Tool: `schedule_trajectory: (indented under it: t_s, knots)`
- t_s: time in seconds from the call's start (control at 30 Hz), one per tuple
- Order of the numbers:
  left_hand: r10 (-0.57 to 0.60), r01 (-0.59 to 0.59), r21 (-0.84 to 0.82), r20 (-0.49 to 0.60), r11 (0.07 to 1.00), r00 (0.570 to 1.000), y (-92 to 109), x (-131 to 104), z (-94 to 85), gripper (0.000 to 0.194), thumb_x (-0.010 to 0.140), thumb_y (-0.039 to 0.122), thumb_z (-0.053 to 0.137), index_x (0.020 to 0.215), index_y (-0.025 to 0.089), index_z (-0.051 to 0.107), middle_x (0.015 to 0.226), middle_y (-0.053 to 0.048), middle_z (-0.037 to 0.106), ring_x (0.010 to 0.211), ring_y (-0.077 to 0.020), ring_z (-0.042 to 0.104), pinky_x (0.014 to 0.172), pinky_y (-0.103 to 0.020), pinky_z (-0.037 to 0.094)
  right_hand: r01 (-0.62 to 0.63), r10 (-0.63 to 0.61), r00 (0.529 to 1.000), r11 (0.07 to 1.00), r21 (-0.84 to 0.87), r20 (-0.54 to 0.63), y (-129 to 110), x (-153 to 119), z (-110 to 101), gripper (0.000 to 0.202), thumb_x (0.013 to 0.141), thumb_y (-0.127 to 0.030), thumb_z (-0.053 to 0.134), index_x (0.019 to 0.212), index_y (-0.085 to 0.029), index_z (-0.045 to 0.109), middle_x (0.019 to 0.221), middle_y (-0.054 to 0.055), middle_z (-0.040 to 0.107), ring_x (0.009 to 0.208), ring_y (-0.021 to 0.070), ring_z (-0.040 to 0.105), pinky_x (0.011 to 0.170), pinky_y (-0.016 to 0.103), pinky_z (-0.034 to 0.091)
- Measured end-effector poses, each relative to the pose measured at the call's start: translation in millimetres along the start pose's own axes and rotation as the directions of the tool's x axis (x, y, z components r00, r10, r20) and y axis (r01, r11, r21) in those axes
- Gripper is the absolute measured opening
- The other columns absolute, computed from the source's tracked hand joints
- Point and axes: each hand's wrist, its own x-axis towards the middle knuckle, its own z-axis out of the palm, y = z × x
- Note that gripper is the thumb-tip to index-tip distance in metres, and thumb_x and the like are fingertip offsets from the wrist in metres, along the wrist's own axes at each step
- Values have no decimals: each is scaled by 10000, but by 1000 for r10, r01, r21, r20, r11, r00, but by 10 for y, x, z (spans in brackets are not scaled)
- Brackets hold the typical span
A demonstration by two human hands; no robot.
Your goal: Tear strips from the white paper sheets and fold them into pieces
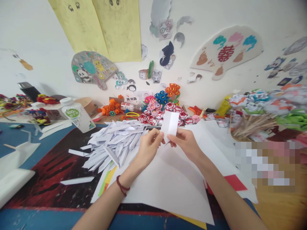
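Observation:
Between my two hands stands a small white piece of paper [170, 121] with a lengthwise crease, held up over a large white sheet [153, 182]. My left hand [153, 140] pinches its lower left edge between thumb and fingers; a dark red bracelet circles that wrist. At the lower right edge, my right hand [183, 142] grips it the same way, thumb in front. The fingertips behind the paper are partly hidden. To the left of my left hand lies a heap of folded white paper strips [115, 143].
A white bottle [78, 115] stands tilted behind the heap. Several handmade flowers [163, 99] line the wall. Bundled sticks [249, 126] and paper flowers [271, 102] are at the right. Red paper [236, 182] lies near my right forearm, and a loose strip [77, 180] at left.

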Motion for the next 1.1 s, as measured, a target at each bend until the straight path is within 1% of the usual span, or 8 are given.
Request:
schedule_trajectory:
  t_s: [0.1,0.17,0.33,0.43,0.6,0.8,0.93,1.1]
  knots:
    - [-22,24,-27,101,999,995,14,-4,4,330,907,410,446,712,162,540,669,-7,596,596,-100,515,574,-212,400,9,-9,999,1000,-4,-36,8,4,-13,219,743,-350,694,699,-142,642,572,6,595,512,119,529,488,258,398]
    - [-5,7,-12,130,1000,991,25,-14,10,302,893,400,480,713,163,531,666,-7,605,614,-105,533,597,-216,405,13,-13,999,1000,1,-47,12,5,-18,228,741,-357,694,680,-147,630,564,4,591,513,122,529,490,261,400]
    - [56,-62,80,75,995,996,40,-32,19,277,883,362,506,684,170,499,602,18,554,570,-96,492,586,-216,382,14,-14,999,1000,9,-47,8,9,-7,257,718,-384,709,669,-147,624,559,4,584,510,125,531,490,267,417]
    - [25,-35,100,106,994,994,31,-13,-3,280,892,357,487,684,170,507,626,9,580,585,-101,519,586,-217,387,3,-3,1000,1000,3,-26,1,10,-4,252,721,-385,710,680,-148,633,571,4,591,515,122,530,495,263,421]
    - [39,-41,178,14,983,999,6,26,-75,253,900,343,467,740,168,555,681,-6,621,631,-119,542,601,-223,384,-20,20,1000,999,-34,15,22,11,-19,250,721,-387,714,739,-142,663,607,14,620,516,119,536,506,262,435]
    - [53,-50,217,-9,975,999,40,20,-94,220,884,281,489,710,163,551,658,-2,620,618,-115,531,609,-225,377,-38,43,998,991,-132,37,39,47,-39,321,793,-456,629,751,-138,652,638,29,619,524,115,536,483,244,406]
    - [51,-51,244,5,968,999,56,7,-78,224,887,294,486,727,161,566,666,-2,628,611,-114,523,613,-229,377,-20,21,1000,996,-82,17,5,47,-34,301,822,-433,602,808,-136,649,665,27,611,560,117,539,508,242,415]
    - [47,-42,240,-15,970,999,47,4,-62,223,895,306,475,757,161,573,699,-2,637,628,-111,540,614,-222,384,-58,50,990,997,59,134,13,15,-39,228,763,-339,693,855,-135,648,731,33,632,602,128,558,560,266,452]
